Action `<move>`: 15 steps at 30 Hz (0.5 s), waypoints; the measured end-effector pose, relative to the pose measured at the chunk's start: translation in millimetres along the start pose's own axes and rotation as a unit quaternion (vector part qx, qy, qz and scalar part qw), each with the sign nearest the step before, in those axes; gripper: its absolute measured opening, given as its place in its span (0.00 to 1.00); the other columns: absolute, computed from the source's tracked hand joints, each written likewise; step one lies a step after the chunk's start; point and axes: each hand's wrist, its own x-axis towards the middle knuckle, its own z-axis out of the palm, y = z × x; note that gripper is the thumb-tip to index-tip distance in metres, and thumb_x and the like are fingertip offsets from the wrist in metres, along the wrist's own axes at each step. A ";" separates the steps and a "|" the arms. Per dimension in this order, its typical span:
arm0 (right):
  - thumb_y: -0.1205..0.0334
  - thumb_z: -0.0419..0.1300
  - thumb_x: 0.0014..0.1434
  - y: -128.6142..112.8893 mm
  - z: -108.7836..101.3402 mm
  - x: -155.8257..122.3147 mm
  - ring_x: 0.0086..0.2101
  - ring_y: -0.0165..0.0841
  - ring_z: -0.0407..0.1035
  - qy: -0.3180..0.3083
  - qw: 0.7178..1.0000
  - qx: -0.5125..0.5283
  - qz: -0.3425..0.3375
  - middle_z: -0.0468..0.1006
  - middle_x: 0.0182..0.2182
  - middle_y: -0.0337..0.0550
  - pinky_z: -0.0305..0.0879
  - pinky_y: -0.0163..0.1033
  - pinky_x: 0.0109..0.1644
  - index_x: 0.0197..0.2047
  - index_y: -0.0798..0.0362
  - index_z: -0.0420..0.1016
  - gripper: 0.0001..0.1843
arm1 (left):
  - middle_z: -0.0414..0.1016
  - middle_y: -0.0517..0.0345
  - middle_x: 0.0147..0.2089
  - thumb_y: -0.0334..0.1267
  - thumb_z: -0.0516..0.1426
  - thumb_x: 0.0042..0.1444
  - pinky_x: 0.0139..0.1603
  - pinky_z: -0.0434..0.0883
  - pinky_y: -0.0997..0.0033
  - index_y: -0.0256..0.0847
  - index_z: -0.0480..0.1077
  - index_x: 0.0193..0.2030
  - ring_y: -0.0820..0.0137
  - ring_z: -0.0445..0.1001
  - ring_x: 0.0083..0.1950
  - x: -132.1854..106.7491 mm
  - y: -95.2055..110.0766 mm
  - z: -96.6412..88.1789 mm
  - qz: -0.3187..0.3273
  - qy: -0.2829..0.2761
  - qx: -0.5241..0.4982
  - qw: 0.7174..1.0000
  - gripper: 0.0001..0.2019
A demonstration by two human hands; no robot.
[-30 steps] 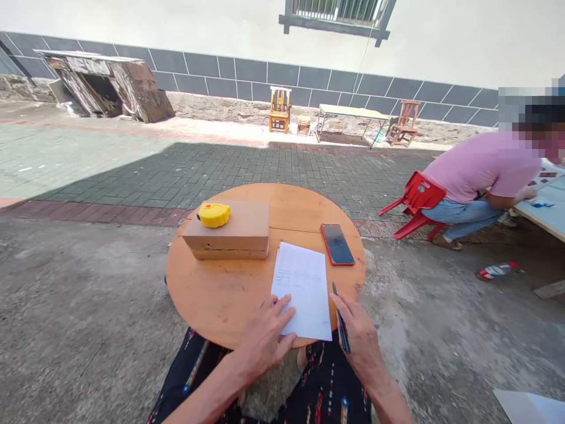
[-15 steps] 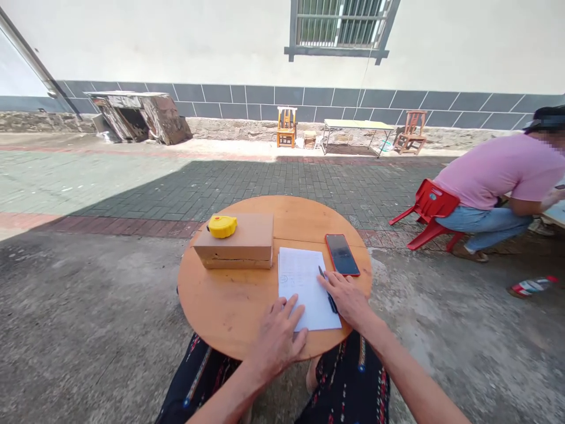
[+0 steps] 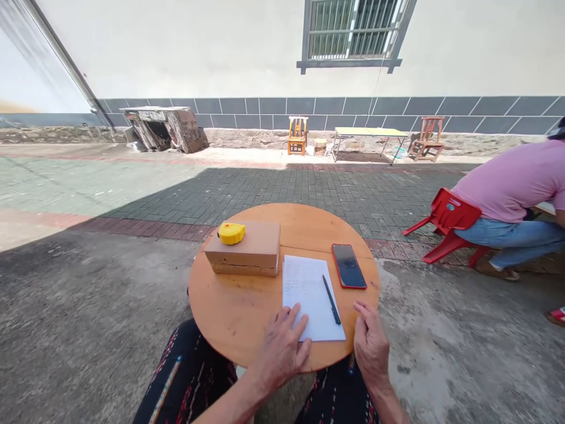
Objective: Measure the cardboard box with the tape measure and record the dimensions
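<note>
A white sheet of paper (image 3: 309, 294) with faint writing lies on the round wooden table (image 3: 238, 306). My left hand (image 3: 282, 347) rests flat on the sheet's near left corner, fingers spread. A dark pen (image 3: 331, 299) lies loose on the paper's right side. My right hand (image 3: 369, 344) sits at the table's near right edge, just right of the paper, fingers apart and holding nothing. A red phone (image 3: 348, 266) lies face up beyond the pen. A cardboard box (image 3: 247, 254) stands left of the paper with a yellow tape measure (image 3: 232, 233) on top.
A person in a pink shirt (image 3: 512, 182) sits on a red plastic chair (image 3: 445, 221) at the right. Far back by the wall stand two wooden chairs (image 3: 298, 134), a low table (image 3: 368, 134) and a broken cabinet (image 3: 165, 126). Concrete and brick paving surround me.
My right hand carried the pen onto the paper, let it go there and drew back to the table edge. The camera tilted up and to the left.
</note>
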 end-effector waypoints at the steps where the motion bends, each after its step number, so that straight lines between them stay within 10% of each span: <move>1: 0.66 0.48 0.66 -2.9 -4.1 -6.4 0.50 0.41 0.72 0.019 1.000 0.011 0.022 0.77 0.48 0.55 0.68 0.51 0.55 0.47 0.55 0.74 0.14 | 0.63 0.54 0.68 0.46 0.53 0.63 0.62 0.63 0.49 0.49 0.66 0.61 0.52 0.63 0.63 0.1 -0.1 0.5 0.001 0.000 0.001 1.000 0.21; 7: 0.62 0.49 0.66 -6.8 -29.0 -76.2 0.50 0.45 0.72 0.030 0.993 -0.068 0.097 0.76 0.51 0.57 0.67 0.53 0.54 0.46 0.55 0.74 0.14 | 0.64 0.52 0.67 0.45 0.54 0.62 0.61 0.64 0.48 0.48 0.67 0.61 0.52 0.63 0.62 1.0 0.7 -2.9 0.011 0.008 -0.003 1.000 0.21; 15: 0.67 0.54 0.56 -1.1 -35.4 -123.9 0.45 0.49 0.76 -0.113 0.940 -0.310 -0.080 0.84 0.44 0.44 0.69 0.50 0.38 0.40 0.44 0.80 0.15 | 0.62 0.50 0.68 0.43 0.58 0.58 0.63 0.64 0.49 0.46 0.67 0.60 0.53 0.64 0.62 -5.6 -0.2 -12.7 0.011 0.030 -0.063 0.998 0.22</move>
